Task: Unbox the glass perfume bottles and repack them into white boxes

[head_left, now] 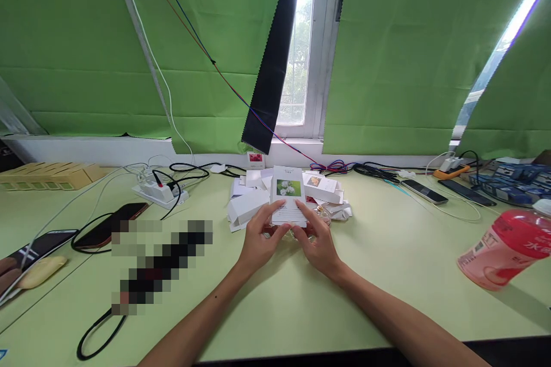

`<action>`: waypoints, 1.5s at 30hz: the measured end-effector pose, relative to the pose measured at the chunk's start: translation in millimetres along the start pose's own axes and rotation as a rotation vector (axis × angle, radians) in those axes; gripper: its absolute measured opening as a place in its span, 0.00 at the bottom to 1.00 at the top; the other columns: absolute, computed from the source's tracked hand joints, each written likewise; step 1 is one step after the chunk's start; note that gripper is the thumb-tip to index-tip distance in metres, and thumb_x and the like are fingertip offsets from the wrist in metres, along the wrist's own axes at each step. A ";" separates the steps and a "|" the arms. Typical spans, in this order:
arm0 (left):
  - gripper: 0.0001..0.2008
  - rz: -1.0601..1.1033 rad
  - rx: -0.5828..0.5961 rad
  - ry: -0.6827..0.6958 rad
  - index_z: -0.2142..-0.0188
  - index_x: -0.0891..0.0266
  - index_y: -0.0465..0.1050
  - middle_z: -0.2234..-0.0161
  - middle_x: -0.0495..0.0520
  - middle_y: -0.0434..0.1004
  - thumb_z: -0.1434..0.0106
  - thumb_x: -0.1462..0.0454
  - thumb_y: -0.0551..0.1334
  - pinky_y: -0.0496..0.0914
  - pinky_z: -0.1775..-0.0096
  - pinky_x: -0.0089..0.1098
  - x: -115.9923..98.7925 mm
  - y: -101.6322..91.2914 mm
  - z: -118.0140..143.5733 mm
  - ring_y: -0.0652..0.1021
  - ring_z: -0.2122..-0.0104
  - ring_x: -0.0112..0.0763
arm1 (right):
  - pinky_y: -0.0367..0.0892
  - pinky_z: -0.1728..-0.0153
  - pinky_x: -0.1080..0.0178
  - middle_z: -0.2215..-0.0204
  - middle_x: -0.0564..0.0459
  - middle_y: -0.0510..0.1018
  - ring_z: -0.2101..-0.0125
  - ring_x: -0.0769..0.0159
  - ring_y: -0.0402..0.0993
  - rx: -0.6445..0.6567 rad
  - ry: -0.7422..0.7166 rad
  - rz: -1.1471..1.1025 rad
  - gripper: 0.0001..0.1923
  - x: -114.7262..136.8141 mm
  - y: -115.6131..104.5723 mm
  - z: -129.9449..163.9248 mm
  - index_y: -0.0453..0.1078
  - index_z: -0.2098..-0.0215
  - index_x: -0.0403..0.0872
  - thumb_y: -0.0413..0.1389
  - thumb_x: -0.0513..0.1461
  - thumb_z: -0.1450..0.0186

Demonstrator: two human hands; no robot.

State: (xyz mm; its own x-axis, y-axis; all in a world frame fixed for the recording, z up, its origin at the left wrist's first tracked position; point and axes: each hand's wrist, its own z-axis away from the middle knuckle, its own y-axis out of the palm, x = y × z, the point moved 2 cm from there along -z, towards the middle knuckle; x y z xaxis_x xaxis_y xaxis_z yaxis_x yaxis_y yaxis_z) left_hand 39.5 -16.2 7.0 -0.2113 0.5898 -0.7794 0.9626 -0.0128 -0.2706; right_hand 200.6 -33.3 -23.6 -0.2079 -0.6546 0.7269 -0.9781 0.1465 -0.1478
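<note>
Both my hands hold one small white box [288,192] with a picture of white flowers on its front, upright above the pale green table [387,264]. My left hand [262,238] grips its left lower side, thumb on the front. My right hand [316,241] grips the right lower side. Under the box, between my fingers, something small and reddish with a clear part shows; I cannot tell what it is. Behind the box lies a pile of several similar white boxes [249,206], some flattened.
A pink drink bottle [503,249] lies tilted at the right. Phones [424,191] and cables rest at the back right, a white power strip [160,190], black cables and more phones [107,229] at the left. Yellow trays [47,176] sit far left.
</note>
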 end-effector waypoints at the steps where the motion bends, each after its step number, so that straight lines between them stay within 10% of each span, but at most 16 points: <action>1: 0.22 0.000 -0.002 0.005 0.45 0.57 0.74 0.53 0.58 0.77 0.36 0.53 0.65 0.74 0.70 0.29 0.5 0.1 0.1 0.75 0.69 0.28 | 0.73 0.72 0.65 0.56 0.47 0.74 0.71 0.69 0.70 -0.003 -0.001 0.002 0.26 0.2 -0.1 -0.1 0.63 0.34 0.52 0.55 0.44 0.29; 21: 0.22 0.000 -0.005 0.042 0.44 0.55 0.72 0.50 0.57 0.75 0.36 0.54 0.65 0.76 0.70 0.28 3.9 1.4 0.5 0.75 0.66 0.28 | 0.66 0.77 0.67 0.75 0.57 0.65 0.77 0.70 0.62 0.078 0.074 -0.219 0.27 -0.9 -2.3 1.1 0.59 0.32 0.52 0.50 0.46 0.28; 45: 0.24 0.059 0.035 -0.043 0.42 0.57 0.70 0.50 0.58 0.75 0.36 0.53 0.64 0.73 0.73 0.26 0.4 -0.1 0.3 0.70 0.74 0.22 | 0.68 0.76 0.66 0.60 0.49 0.71 0.74 0.71 0.64 0.053 0.060 -0.149 0.27 0.2 0.9 1.7 0.61 0.33 0.54 0.53 0.46 0.28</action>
State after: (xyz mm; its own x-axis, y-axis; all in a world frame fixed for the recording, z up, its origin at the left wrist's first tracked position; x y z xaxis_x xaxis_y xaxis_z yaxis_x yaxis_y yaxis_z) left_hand 39.3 -16.2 6.5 -0.1622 0.5518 -0.8180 0.9673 -0.0749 -0.2424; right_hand 199.7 -34.6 -24.7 -0.0612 -0.6200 0.7822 -0.9975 0.0109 -0.0695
